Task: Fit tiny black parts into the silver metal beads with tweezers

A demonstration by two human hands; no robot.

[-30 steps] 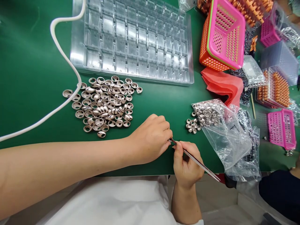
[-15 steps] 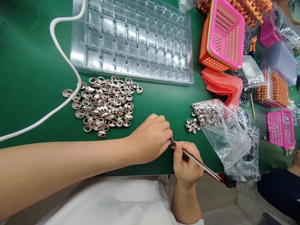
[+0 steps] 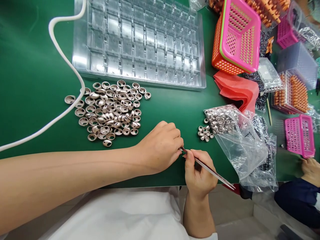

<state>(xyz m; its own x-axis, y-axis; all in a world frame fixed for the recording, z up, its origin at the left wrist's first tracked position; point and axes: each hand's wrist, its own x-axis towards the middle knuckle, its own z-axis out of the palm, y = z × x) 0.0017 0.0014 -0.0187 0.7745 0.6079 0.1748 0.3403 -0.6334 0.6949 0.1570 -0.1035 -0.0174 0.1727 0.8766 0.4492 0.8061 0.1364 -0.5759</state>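
Observation:
My left hand (image 3: 162, 146) rests on the green mat near the table's front edge, fingers curled around a small metal part that is almost hidden at its fingertips. My right hand (image 3: 198, 173) grips thin metal tweezers (image 3: 212, 172), whose tip meets the left fingertips. A pile of pinkish metal rings (image 3: 110, 111) lies left of my left hand. A smaller group of silver rings (image 3: 205, 132) spills from a clear plastic bag (image 3: 237, 136) to the right.
A clear compartment tray (image 3: 140, 40) lies at the back. A white hose (image 3: 62, 63) curves along the left. Pink and orange baskets (image 3: 236, 36), a red cloth (image 3: 237, 88) and more bins crowd the right. Another person's hand (image 3: 310, 168) shows at the right edge.
My hands have stayed in place with the tweezers' tip at the left fingertips. The other person's hand at the right edge has come further into view.

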